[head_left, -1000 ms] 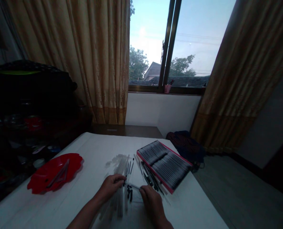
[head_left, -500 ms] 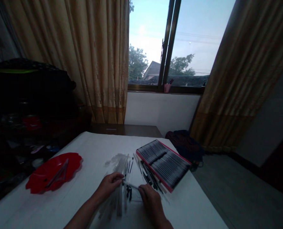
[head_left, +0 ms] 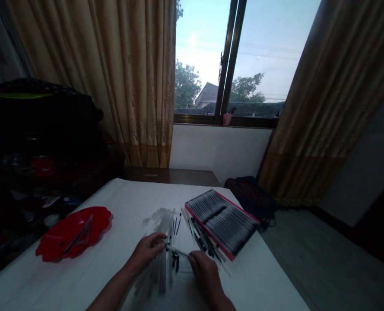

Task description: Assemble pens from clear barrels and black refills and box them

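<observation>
Between my two hands spans a thin pale pen-like stick. My left hand pinches its dark left end, and my right hand grips the right end. Under and beside my left hand lie several translucent strips or tubes. Small black caps or parts sit on the table just below the stick. Thin dark-tipped sticks lie beyond it. To the right, a red-edged tray holds two rows of pens, with loose black and clear pen parts along its near side.
A red scalloped plate with a clear triangular piece on it sits at the left of the white table. Dark cloth is heaped past the far right corner. A dark cluttered shelf stands left.
</observation>
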Demonstrator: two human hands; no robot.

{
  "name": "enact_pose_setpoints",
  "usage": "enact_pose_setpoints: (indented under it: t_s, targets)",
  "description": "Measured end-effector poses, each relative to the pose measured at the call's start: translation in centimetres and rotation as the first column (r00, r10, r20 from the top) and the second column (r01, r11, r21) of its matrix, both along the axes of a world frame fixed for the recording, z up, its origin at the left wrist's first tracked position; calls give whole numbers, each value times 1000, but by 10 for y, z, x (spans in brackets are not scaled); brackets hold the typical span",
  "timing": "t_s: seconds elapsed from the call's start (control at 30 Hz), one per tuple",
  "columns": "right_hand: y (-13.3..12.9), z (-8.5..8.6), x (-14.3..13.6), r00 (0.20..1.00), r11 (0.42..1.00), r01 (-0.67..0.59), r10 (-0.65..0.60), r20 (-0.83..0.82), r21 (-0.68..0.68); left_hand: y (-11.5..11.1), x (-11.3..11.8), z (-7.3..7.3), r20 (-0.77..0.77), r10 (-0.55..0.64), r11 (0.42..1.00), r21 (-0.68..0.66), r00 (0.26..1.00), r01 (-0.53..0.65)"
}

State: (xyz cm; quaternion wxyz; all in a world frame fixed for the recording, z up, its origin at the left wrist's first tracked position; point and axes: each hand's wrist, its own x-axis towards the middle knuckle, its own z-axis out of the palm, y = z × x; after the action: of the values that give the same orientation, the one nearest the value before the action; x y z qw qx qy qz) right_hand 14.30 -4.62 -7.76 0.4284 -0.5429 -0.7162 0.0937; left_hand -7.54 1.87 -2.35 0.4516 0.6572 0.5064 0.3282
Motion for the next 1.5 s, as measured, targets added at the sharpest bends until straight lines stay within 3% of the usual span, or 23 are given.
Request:
enact_pose_setpoints:
  t_s: [0.13, 0.23, 0.37, 0.5, 0.6, 0.7, 0.9, 1.07, 1.3, 1.4, 1.5]
  targets:
    - [0, 2, 0, 994, 997, -38, 30, -102, -69, -1, -1, -2, 9, 6, 1000, -23, 1000, -5]
    - [2, 3, 3, 964, 989, -41, 1, -267, -145, -2, -4, -2, 18, 15, 998, -58, 1000, -14]
    - [7, 5, 7, 806, 955, -148, -35, -591, -259, -3, -10, -4, 27, 25, 995, -100, 999, -22]
    - [10, 8, 4, 631, 903, -270, -96, -770, -333, -5, -9, -10, 21, 7, 995, -99, 1000, -5]
    - [13, 8, -2, 519, 890, -330, -107, -848, -314, -7, -3, -12, -23, -44, 996, -75, 999, 42]
    - [18, 9, -9, 501, 907, -312, -98, -860, -285, -3, -4, -8, -69, -65, 997, -49, 995, 62]
    - [37, 14, -18, 385, 904, -275, -208, -899, -327, 40, -43, 7, -275, 157, 984, 131, 949, -124]
    - [47, 10, -23, 424, 921, -224, -202, -883, -319, 69, -66, -2, -447, 293, 951, 228, 845, -208]
    - [46, -4, -18, 419, 906, -254, -213, -883, -339, 76, -55, -15, -562, 307, 946, 267, 768, -183]
    - [44, -4, -16, 397, 897, -291, -202, -896, -331, 75, -52, -13, -545, 319, 942, 276, 775, -193]
    - [42, -3, -15, 423, 898, -300, -178, -888, -323, 66, -53, -10, -464, 298, 943, 281, 835, -180]
